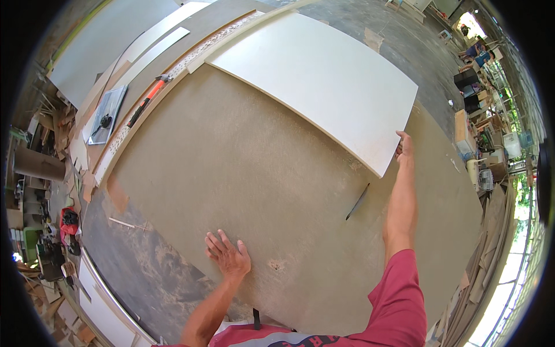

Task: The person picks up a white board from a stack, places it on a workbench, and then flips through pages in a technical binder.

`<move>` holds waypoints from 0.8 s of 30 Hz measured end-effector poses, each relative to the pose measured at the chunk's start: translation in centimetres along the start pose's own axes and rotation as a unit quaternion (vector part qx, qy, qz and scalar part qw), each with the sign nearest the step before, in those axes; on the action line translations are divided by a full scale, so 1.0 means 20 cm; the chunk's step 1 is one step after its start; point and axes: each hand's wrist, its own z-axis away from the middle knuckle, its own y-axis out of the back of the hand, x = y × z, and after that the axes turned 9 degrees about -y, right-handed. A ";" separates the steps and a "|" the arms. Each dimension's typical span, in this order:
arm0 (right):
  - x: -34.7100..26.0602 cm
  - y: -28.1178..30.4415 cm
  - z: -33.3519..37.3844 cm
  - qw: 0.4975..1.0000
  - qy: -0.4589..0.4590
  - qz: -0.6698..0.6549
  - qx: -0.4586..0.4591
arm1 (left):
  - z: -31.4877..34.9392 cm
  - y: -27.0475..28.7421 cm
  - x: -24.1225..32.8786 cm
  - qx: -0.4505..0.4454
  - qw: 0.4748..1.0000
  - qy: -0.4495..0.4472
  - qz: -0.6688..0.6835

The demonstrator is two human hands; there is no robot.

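Observation:
A large white panel (pixel 324 75) lies across the far part of a broad brown board (pixel 231 156). My right hand (pixel 404 146) holds the panel's right edge near its near corner, with the fingers curled at the edge and partly hidden. Flat on the brown board, at the near left, rests my left hand (pixel 229 255); its fingers are spread and it holds nothing. A thin dark pencil-like stick (pixel 357 201) lies just below the panel's near corner.
Along the far left runs a long pale strip (pixel 191 65) meeting the panel's left end. A red-and-black-handled hammer (pixel 148 99) and a flat glassy case (pixel 108 115) lie beside it. Wood scraps (pixel 485 243) are stacked at the right. People (pixel 480 55) sit far off.

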 end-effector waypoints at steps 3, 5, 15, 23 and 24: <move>-0.08 -0.22 0.29 0.991 0.060 -0.054 -0.108 | -0.01 0.01 -0.05 0.003 1.000 0.021 -0.010; -0.13 -0.23 0.45 0.980 0.114 -0.072 -0.146 | 0.00 0.01 -0.04 0.004 1.000 0.010 -0.006; -0.30 -0.51 1.43 0.920 0.268 -0.186 -0.218 | 0.01 0.00 -0.04 -0.008 0.999 0.023 0.023; 0.19 -0.91 2.70 0.977 0.141 -0.130 -0.090 | -0.05 -0.06 -0.29 0.021 0.964 -0.009 0.266; 0.29 -0.92 2.78 0.981 0.114 -0.130 -0.092 | -0.04 0.01 -0.28 0.074 0.886 0.044 0.455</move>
